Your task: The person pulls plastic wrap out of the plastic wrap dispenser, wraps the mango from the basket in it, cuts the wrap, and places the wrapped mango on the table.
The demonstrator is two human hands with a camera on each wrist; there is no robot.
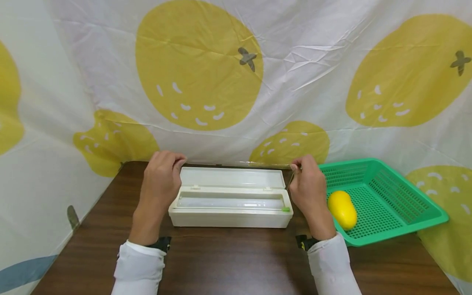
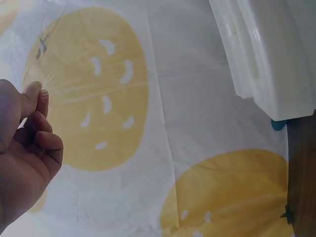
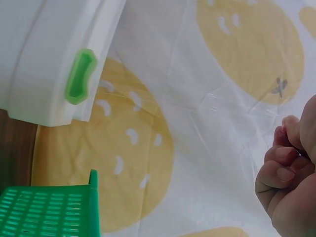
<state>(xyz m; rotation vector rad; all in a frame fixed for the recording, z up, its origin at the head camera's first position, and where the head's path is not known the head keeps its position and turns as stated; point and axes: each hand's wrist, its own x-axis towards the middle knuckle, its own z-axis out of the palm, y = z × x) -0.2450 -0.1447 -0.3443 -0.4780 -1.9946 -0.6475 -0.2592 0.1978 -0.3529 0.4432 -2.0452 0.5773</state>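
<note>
Head view: both hands are raised at about the same height, palms turned inward, the left hand [image 1: 161, 174] off one end of the white box [image 1: 230, 220] and the right hand [image 1: 307, 180] off the other. Each pinches an edge of clear film [image 1: 267, 165] between thumb and forefinger. The film hangs between them behind the box's folded-back lid [image 1: 232, 178], nearly invisible except for a thin glint (its lower edge I cannot trace). The right hand and wrist cover part of the green basket [image 1: 398, 232], where a yellow mango [image 1: 343, 210] lies. Inside the box sits a glossy, whitish roll [image 1: 225, 203], with a green slider [image 1: 285, 209] at the right end of the front edge.

Left wrist view: thumb tip meets forefinger on the film, the other fingers curled in. The hand is cut by the left edge, the box by the right; the film shows as fine, taut creases fanning from the pinch.

Right wrist view: the right hand, cropped at the frame's side, has a matching pinch with the remaining fingers folded. Faint, shiny wrinkles run toward its fingertips; only a corner of the basket shows.
</note>
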